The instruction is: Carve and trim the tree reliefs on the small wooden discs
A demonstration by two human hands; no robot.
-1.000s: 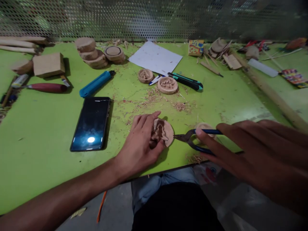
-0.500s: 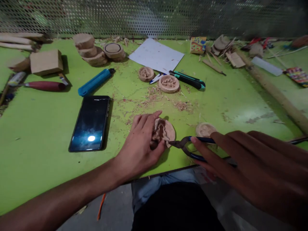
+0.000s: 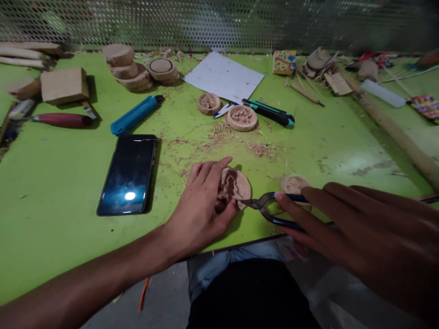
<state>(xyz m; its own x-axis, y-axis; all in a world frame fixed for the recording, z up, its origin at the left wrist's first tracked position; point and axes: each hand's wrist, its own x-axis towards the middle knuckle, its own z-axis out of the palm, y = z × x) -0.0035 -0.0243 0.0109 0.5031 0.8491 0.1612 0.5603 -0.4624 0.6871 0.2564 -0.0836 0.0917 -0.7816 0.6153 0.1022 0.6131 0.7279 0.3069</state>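
Observation:
My left hand (image 3: 202,205) is closed around the left side of a round carved wooden disc (image 3: 244,185) on the green table, thumb at its lower edge. Dark brown colour marks part of the disc's relief. In my right hand (image 3: 336,219) are pliers (image 3: 265,201) with dark blue handles; their pointed jaws touch or nearly touch the disc's lower right edge beside my left thumb. Another carved disc (image 3: 293,183) lies just behind the pliers' handles, partly covered by my right fingers.
A phone (image 3: 128,173) lies left of my left hand. Beyond are a blue cutter (image 3: 135,115), two carved discs (image 3: 242,117) (image 3: 209,103), a green-black cutter (image 3: 269,113), white paper (image 3: 224,75) and wood shavings (image 3: 219,132). A long stick (image 3: 394,125) lies at right.
The pliers' handles look spread slightly wider than before. My left hand still holds the disc in the same place, and the view has shifted a little.

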